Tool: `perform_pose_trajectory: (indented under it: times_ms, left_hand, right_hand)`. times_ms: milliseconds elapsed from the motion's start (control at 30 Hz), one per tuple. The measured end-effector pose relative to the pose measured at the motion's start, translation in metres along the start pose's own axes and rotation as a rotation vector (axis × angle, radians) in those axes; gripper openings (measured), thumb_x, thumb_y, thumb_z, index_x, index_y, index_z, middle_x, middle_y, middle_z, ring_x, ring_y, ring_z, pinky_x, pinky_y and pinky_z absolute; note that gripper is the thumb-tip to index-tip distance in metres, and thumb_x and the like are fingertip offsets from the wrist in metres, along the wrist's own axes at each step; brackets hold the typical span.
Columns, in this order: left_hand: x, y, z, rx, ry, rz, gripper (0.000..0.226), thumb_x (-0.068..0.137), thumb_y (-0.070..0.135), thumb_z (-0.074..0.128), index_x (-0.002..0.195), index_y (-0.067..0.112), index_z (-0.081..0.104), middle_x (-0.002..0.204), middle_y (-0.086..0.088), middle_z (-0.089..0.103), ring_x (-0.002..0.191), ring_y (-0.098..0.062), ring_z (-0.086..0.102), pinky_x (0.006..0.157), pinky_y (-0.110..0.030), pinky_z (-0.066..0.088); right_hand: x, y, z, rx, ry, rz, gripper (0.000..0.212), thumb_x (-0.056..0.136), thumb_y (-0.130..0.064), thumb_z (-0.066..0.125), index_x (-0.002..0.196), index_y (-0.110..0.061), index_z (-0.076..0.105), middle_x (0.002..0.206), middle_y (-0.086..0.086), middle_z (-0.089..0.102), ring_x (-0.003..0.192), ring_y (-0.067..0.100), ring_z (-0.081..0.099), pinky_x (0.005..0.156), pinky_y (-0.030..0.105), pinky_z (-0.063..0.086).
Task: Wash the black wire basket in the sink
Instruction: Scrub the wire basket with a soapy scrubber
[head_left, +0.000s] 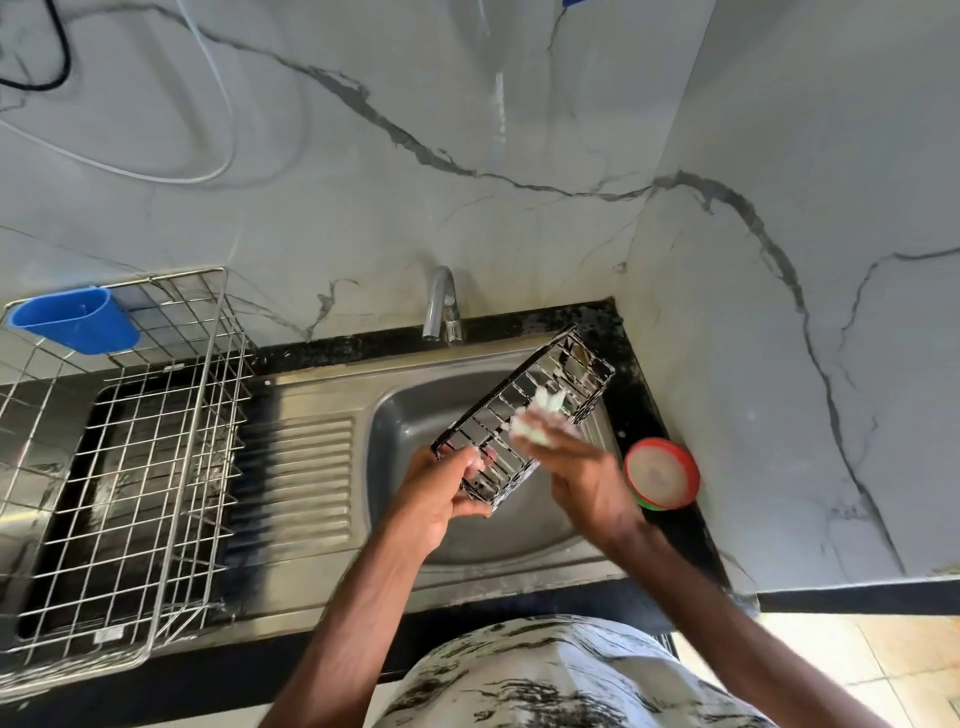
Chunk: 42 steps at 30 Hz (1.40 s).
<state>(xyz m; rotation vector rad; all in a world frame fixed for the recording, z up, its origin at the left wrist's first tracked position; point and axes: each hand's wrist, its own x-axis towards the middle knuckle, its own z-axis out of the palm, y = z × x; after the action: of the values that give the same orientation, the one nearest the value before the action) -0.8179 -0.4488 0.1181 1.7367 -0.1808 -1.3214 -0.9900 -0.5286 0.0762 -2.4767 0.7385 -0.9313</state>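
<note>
A long black wire basket (563, 374) is held tilted above the steel sink (400, 415), its far end up toward the back right corner. My left hand (441, 493) grips the basket's near end. My right hand (587, 483) presses a soapy whitish scrubber (540, 421) against the basket's inside; the fingers are blurred and covered in foam. No water runs from the chrome tap (441, 306) behind the basin.
A steel wire dish rack (156, 467) with a blue plastic cup (78, 319) hooked on it stands on the left. The ribbed drainboard (306, 478) lies between rack and basin. A red-rimmed tub of soap (662, 473) sits on the black counter at the right, beside the marble wall.
</note>
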Motion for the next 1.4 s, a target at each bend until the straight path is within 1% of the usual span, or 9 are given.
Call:
perform_pose_trajectory:
  times_ms: [133, 300, 500, 733, 867, 1067, 1200, 1267, 1400]
  left_hand:
    - [-0.006, 0.002, -0.003, -0.020, 0.012, 0.006, 0.011, 0.099, 0.008, 0.065, 0.096, -0.003, 0.067, 0.100, -0.023, 0.071, 0.090, -0.036, 0.072, 0.065, -0.046, 0.065]
    - [-0.016, 0.002, -0.002, -0.005, -0.011, 0.034, 0.014, 0.099, 0.014, 0.067, 0.102, -0.001, 0.069, 0.103, -0.019, 0.070, 0.104, -0.040, 0.072, 0.080, -0.050, 0.065]
    - [-0.025, 0.005, -0.005, 0.044, -0.196, 0.127, 0.030, 0.098, 0.026, 0.071, 0.119, 0.005, 0.065, 0.102, -0.007, 0.081, 0.103, -0.017, 0.076, 0.088, -0.044, 0.064]
    - [-0.036, -0.006, -0.010, 0.210, -0.239, 0.149, 0.019, 0.102, 0.006, 0.062, 0.094, 0.018, 0.050, 0.102, -0.006, 0.081, 0.108, -0.015, 0.075, 0.100, -0.050, 0.058]
    - [-0.037, -0.008, -0.008, 0.207, -0.215, 0.136, 0.018, 0.103, 0.008, 0.062, 0.093, 0.018, 0.052, 0.101, -0.009, 0.080, 0.102, -0.021, 0.077, 0.092, -0.049, 0.062]
    - [-0.039, 0.002, -0.009, 0.242, -0.170, 0.101, 0.032, 0.102, -0.003, 0.057, 0.104, 0.028, 0.061, 0.117, 0.000, 0.066, 0.107, -0.023, 0.069, 0.083, -0.043, 0.065]
    - [-0.042, 0.006, -0.009, 0.276, -0.236, 0.120, 0.019, 0.105, 0.007, 0.059, 0.109, 0.026, 0.058, 0.096, 0.013, 0.077, 0.091, -0.004, 0.073, 0.081, -0.038, 0.065]
    - [-0.043, 0.005, -0.005, 0.302, -0.239, 0.121, 0.015, 0.105, 0.008, 0.058, 0.112, 0.021, 0.058, 0.108, 0.008, 0.070, 0.099, -0.007, 0.070, 0.081, -0.039, 0.065]
    - [-0.046, 0.005, 0.002, 0.351, -0.215, 0.116, 0.027, 0.105, 0.001, 0.050, 0.120, 0.022, 0.058, 0.120, -0.002, 0.065, 0.113, -0.024, 0.069, 0.081, -0.042, 0.066]
  right_hand:
    - [-0.023, -0.026, 0.019, 0.070, -0.202, -0.077, 0.082, 0.077, 0.022, 0.048, 0.141, -0.028, 0.054, 0.148, 0.011, 0.054, 0.126, 0.032, 0.061, 0.093, 0.047, 0.058]
    - [0.001, -0.006, 0.002, 0.031, -0.106, -0.088, 0.061, 0.084, 0.019, 0.059, 0.129, -0.022, 0.068, 0.135, 0.006, 0.065, 0.121, 0.023, 0.066, 0.076, 0.041, 0.064]
    - [0.013, -0.009, -0.009, 0.099, -0.001, 0.026, 0.057, 0.079, 0.021, 0.057, 0.122, -0.012, 0.073, 0.129, 0.003, 0.069, 0.122, 0.008, 0.064, 0.100, 0.020, 0.052]
    - [0.003, -0.013, -0.006, 0.337, 0.020, 0.379, 0.054, 0.083, 0.016, 0.056, 0.120, -0.018, 0.075, 0.123, -0.006, 0.072, 0.114, 0.001, 0.067, 0.098, 0.024, 0.055]
    - [-0.010, -0.026, 0.003, 0.156, 0.063, 0.239, 0.054, 0.080, 0.017, 0.056, 0.122, -0.012, 0.073, 0.126, -0.006, 0.067, 0.119, 0.001, 0.063, 0.107, 0.018, 0.046]
    - [-0.035, -0.032, 0.004, 0.112, -0.059, -0.078, 0.053, 0.092, 0.009, 0.051, 0.139, -0.014, 0.059, 0.139, 0.007, 0.062, 0.131, 0.016, 0.057, 0.108, 0.032, 0.049]
    - [-0.007, -0.021, 0.000, 0.159, 0.043, 0.193, 0.063, 0.079, 0.023, 0.056, 0.131, -0.011, 0.067, 0.132, 0.001, 0.062, 0.112, -0.004, 0.063, 0.084, 0.010, 0.055]
    - [0.009, -0.029, 0.001, 0.173, 0.073, 0.249, 0.060, 0.079, 0.023, 0.058, 0.129, -0.008, 0.068, 0.127, 0.002, 0.065, 0.095, -0.015, 0.063, 0.074, -0.002, 0.048]
    - [0.006, -0.053, 0.013, 0.228, -0.053, 0.007, 0.051, 0.087, 0.015, 0.056, 0.132, -0.008, 0.065, 0.130, 0.011, 0.067, 0.117, 0.010, 0.065, 0.095, 0.015, 0.053]
